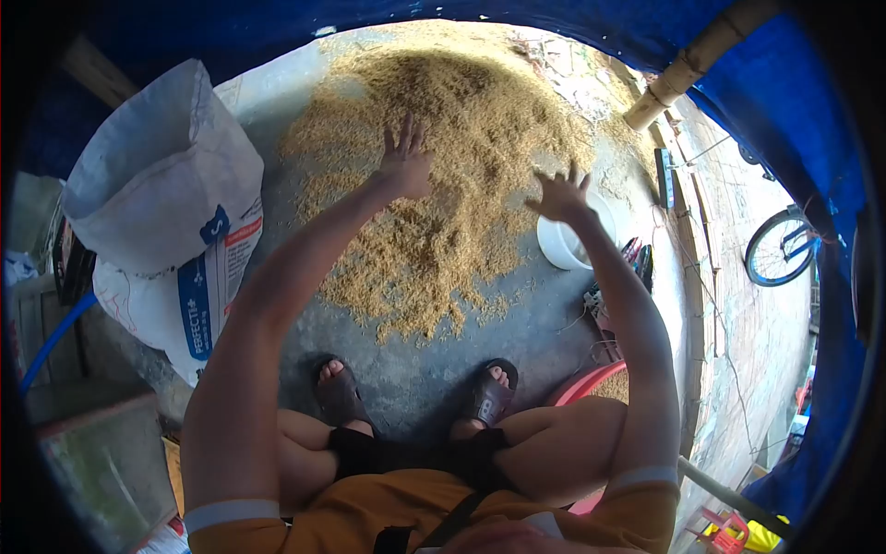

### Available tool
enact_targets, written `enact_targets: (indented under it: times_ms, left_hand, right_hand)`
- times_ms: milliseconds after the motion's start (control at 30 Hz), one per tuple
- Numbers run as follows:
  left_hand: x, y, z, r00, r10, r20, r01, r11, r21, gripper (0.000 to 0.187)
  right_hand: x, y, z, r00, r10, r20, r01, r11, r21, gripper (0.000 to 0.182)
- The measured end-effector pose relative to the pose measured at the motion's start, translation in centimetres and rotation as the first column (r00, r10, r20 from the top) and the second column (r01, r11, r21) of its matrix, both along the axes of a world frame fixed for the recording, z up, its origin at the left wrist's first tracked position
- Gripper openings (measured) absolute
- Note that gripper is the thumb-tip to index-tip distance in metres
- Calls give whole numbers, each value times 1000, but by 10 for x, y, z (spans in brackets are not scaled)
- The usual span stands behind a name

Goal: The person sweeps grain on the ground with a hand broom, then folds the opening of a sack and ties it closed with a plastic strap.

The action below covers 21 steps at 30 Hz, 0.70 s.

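A wide heap of golden grain (461, 203), looking like unhusked rice, spreads over the grey concrete floor before me. My left hand (406, 164) reaches over the middle of the heap, fingers spread and pointing away, holding nothing. Near the heap's right edge my right hand (561, 196) is stretched out with its fingers apart and nothing in them. It overlaps the rim of a white bucket (560, 246) in this view. Part of the bucket is hidden behind my right hand and forearm.
An open white sack (166, 194) with blue print stands at left. A red-rimmed basin (591, 380) with grain sits by my right knee. A bamboo pole (697, 69) slants at upper right under blue tarpaulin (277, 28). Outside is a bicycle wheel (749, 254).
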<state>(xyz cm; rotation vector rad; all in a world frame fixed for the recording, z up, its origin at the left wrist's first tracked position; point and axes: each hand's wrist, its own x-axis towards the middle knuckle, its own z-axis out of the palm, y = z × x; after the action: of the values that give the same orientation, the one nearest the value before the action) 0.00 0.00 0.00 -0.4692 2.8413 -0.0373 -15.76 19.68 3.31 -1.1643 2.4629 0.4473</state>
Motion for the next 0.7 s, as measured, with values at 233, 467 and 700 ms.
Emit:
enact_targets:
  times_ms: [233, 467, 700]
  left_hand:
    - [-14, 23, -20, 993, -62, -97, 71, 993, 90, 65]
    - [-55, 21, -18, 948, -232, -216, 255, 963, 84, 60]
    - [-137, 13, 50, 901, -424, -95, 419, 905, -71, 53]
  right_hand:
    - [-27, 34, -36, 564, -161, 810, 321, 946, -36, 57]
    - [-48, 30, -8, 90, -120, 989, 718, 695, 19, 43]
    - [9, -2, 69, 278, 25, 960, 940, 198, -277, 25]
